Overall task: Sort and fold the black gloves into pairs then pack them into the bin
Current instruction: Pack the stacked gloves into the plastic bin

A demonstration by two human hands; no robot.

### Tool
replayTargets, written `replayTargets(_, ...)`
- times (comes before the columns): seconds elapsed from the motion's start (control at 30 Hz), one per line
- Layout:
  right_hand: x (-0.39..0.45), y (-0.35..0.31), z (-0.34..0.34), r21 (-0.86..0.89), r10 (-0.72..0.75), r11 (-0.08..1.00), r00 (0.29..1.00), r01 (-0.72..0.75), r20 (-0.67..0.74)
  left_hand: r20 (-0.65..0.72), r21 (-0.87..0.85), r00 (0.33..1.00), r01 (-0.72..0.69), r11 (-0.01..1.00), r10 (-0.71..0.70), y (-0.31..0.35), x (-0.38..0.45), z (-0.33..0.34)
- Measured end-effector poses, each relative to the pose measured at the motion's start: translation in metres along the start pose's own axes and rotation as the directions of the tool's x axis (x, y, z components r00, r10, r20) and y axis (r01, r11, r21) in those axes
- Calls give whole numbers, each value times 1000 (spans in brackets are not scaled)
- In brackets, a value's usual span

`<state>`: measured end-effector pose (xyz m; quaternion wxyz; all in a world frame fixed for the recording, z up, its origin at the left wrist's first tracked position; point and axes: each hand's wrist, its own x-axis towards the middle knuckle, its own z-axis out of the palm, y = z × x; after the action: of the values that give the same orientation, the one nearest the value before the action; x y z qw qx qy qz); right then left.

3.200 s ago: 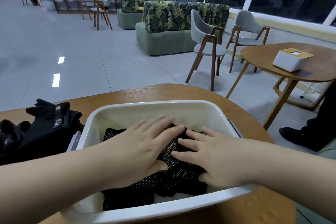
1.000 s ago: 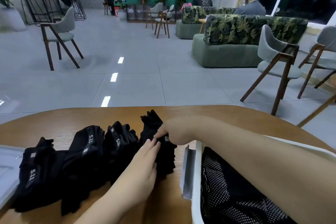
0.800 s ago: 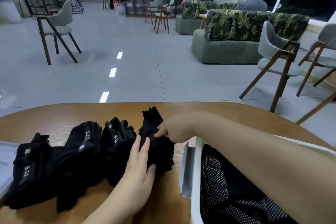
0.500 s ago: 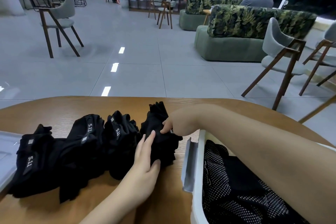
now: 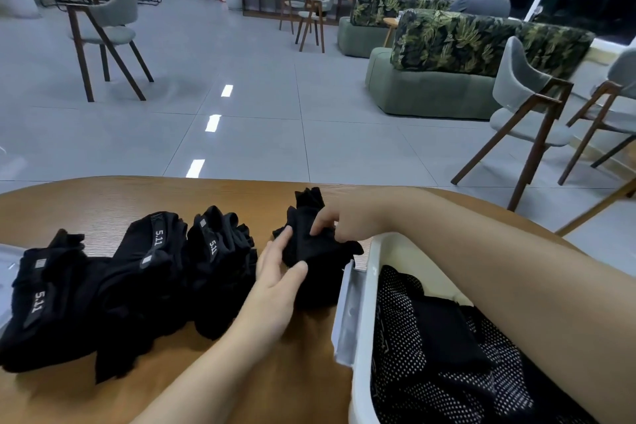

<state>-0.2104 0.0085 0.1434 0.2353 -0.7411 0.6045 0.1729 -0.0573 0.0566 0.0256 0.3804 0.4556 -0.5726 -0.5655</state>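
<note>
Both hands have left the bin since three seconds back, where they were pressing flat on the packed gloves, and over the last second the rightmost bundle has been tugged clear of the row. From the head view now: the right hand [image 5: 335,220] reaches across over the bin corner and its grip pinches the top of the black glove bundle [image 5: 315,248] between thumb and fingertips. The left hand [image 5: 275,280] comes in from below, fingers fairly straight against the bundle's left side, thumb hooked onto its front, so that grip is closing round the same bundle. It sits on the wooden desk [image 5: 103,200], just beside the white bin [image 5: 361,327], touching or nearly touching its near handle, hard to tell which. Left of it, a row of folded black gloves [image 5: 144,272] with white 5.11 labels lies on the desk, bundles overlapping. Inside the bin, dotted black gloves [image 5: 440,354] are packed down, partly hidden under the right forearm. A grey lid edge [image 5: 5,272] shows at far left.
</note>
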Motion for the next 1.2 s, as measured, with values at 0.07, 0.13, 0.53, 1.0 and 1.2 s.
replayTargets(0.07,1,5,1,10,-4,1000,1000,4,0,-43,-35,999,20,999,-22,-4,7,1)
replayTargets(0.13,3,9,1,26,-10,1000,1000,10,7,-41,-33,999,28,999,-29,-5,15,5)
replayTargets(0.53,11,26,3,134,-4,991,998,-4,57,-116,-80,992,33,996,-43,5,38,17)
replayTargets(1.0,19,27,6,144,-23,990,996,10,86,-44,23,999,-2,1000,3,5,26,25)
replayTargets(1.2,26,32,10,173,-35,985,997,23,65,-172,33,984,62,997,-56,9,31,32)
